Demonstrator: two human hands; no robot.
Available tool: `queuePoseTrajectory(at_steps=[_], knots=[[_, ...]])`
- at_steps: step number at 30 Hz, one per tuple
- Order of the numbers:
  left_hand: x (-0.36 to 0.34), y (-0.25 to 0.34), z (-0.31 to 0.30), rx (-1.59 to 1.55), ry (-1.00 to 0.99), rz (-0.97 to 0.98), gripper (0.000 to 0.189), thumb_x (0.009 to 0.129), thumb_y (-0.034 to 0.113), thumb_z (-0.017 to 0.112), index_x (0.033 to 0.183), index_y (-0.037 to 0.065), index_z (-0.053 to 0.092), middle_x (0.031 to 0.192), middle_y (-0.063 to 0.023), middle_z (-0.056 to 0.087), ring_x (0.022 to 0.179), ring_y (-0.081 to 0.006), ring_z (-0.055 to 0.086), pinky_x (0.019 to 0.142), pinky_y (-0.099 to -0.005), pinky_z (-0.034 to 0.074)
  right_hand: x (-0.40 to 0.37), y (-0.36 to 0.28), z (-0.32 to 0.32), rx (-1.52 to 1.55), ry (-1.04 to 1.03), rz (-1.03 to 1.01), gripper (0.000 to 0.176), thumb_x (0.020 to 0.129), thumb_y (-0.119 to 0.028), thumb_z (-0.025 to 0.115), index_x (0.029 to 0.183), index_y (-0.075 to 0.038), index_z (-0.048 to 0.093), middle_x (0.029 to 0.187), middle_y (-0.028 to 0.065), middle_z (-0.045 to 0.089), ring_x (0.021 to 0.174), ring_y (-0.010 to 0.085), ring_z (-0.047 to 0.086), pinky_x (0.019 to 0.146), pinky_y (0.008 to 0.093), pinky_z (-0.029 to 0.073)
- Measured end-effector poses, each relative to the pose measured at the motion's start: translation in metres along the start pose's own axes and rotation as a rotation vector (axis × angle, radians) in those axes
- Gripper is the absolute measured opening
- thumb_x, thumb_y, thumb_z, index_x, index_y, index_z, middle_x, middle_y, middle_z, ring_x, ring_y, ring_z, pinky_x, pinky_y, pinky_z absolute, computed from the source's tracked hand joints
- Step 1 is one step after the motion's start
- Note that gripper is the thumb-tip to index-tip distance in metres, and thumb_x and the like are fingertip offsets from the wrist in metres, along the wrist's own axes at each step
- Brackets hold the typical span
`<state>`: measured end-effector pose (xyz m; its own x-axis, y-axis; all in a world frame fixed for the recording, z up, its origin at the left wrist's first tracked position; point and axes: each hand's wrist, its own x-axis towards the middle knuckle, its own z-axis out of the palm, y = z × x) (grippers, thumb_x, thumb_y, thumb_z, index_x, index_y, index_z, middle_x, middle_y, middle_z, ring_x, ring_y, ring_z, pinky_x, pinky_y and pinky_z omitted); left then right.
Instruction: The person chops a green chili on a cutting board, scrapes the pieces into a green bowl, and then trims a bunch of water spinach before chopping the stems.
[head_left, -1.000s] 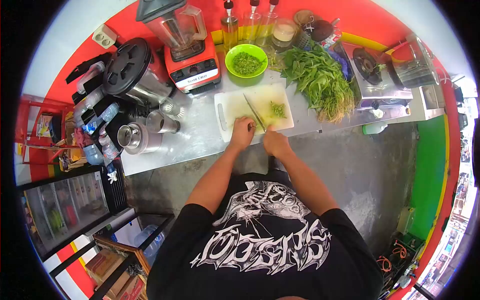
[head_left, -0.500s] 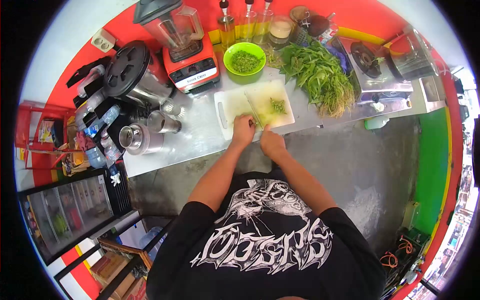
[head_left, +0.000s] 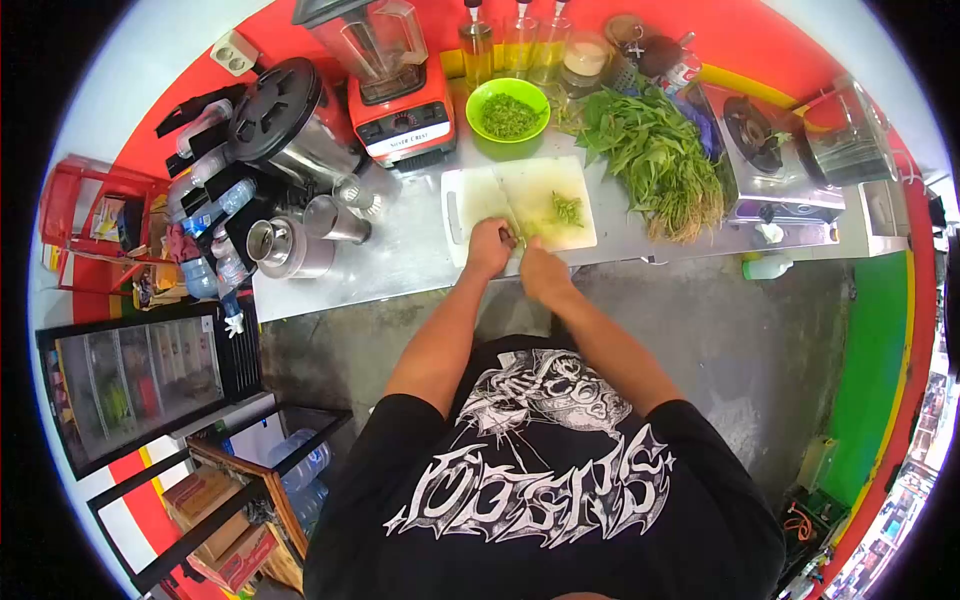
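A white cutting board (head_left: pixel 468 186) lies near the front edge of the steel counter. My right hand (head_left: pixel 545 274) is closed around the handle of a knife (head_left: pixel 509 203), whose thin blade points away from me across the board. Close beside it on the left, my left hand (head_left: pixel 490 248) rests at the board's near edge with its fingers curled together. What those fingers pinch is too small to make out. A little heap of cut greens (head_left: pixel 567 209) sits on the board's right half. Behind the board stands a lime-green bowl (head_left: pixel 512 150) filled with chopped greens (head_left: pixel 508 117).
Right of the bowl lies a big bunch of leafy greens (head_left: pixel 645 150) with roots, near a gas stove (head_left: pixel 775 180). A red blender (head_left: pixel 405 130), oil bottles (head_left: pixel 478 50), a black-lidded steel pot (head_left: pixel 290 120) and steel cups (head_left: pixel 335 220) stand around the board's back and left.
The view has shifted slightly, so the counter appears farther right. Both hands have moved a little leftward relative to the board, the knife staying in my right hand.
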<state>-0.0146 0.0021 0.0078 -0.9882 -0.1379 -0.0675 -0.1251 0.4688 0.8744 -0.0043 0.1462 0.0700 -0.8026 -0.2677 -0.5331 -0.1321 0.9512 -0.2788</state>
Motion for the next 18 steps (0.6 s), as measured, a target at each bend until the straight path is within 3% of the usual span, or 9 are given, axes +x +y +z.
queuePoseTrajectory(at_steps=[5,7,8,13,16,18], knots=[[-0.004,0.002,0.001,0.092,0.032,0.053,0.012,0.072,0.0,0.079,0.077,0.0,0.067,0.075,-0.0153,0.069,0.07,-0.0289,0.068,0.068,-0.0403,0.053,0.012,0.006,-0.021,-0.01,-0.123,-0.041,0.046,0.093,-0.012,0.055,0.132,0.009,0.042,0.114,0.0336,0.068,0.11,0.0459,0.068,0.094,0.0523,0.054],[-0.001,0.005,-0.001,0.107,0.008,-0.032,0.014,0.07,0.0,0.08,0.077,0.0,0.067,0.074,-0.0144,0.069,0.07,-0.0289,0.068,0.068,-0.0403,0.054,0.004,0.006,-0.016,-0.023,-0.133,-0.015,0.048,0.09,-0.01,0.059,0.131,0.008,0.041,0.115,0.0322,0.068,0.111,0.0445,0.068,0.095,0.0505,0.054],[-0.001,0.004,-0.002,0.099,-0.034,-0.082,0.016,0.074,0.002,0.081,0.081,0.001,0.066,0.076,-0.0111,0.067,0.069,-0.0231,0.064,0.067,-0.0361,0.052,-0.002,0.006,-0.011,-0.028,-0.139,0.008,0.051,0.088,-0.007,0.064,0.131,0.007,0.04,0.116,0.0308,0.069,0.112,0.0432,0.068,0.096,0.0487,0.054],[-0.002,-0.001,0.004,0.106,0.032,-0.064,0.016,0.074,0.002,0.081,0.08,0.002,0.066,0.074,-0.0106,0.067,0.066,-0.0225,0.063,0.065,-0.0359,0.052,-0.002,0.007,-0.011,-0.024,-0.111,-0.004,0.052,0.087,-0.008,0.065,0.13,0.008,0.04,0.118,0.0308,0.068,0.112,0.0431,0.068,0.096,0.0483,0.054],[-0.008,0.008,0.005,0.051,0.048,-0.075,0.016,0.071,-0.001,0.081,0.076,0.0,0.066,0.075,-0.0143,0.068,0.07,-0.0291,0.066,0.068,-0.0412,0.052,0.011,0.008,-0.021,-0.011,-0.118,-0.032,0.051,0.088,-0.008,0.062,0.131,0.008,0.04,0.117,0.0314,0.068,0.111,0.0446,0.068,0.096,0.0501,0.053],[-0.015,0.014,0.005,0.166,0.151,0.041,0.013,0.072,-0.001,0.079,0.077,0.0,0.068,0.077,-0.0156,0.067,0.075,-0.0321,0.065,0.072,-0.0434,0.052,0.011,0.006,-0.024,-0.031,-0.118,-0.057,0.05,0.089,-0.008,0.059,0.132,0.009,0.039,0.116,0.0319,0.068,0.11,0.0461,0.067,0.095,0.0517,0.053]])
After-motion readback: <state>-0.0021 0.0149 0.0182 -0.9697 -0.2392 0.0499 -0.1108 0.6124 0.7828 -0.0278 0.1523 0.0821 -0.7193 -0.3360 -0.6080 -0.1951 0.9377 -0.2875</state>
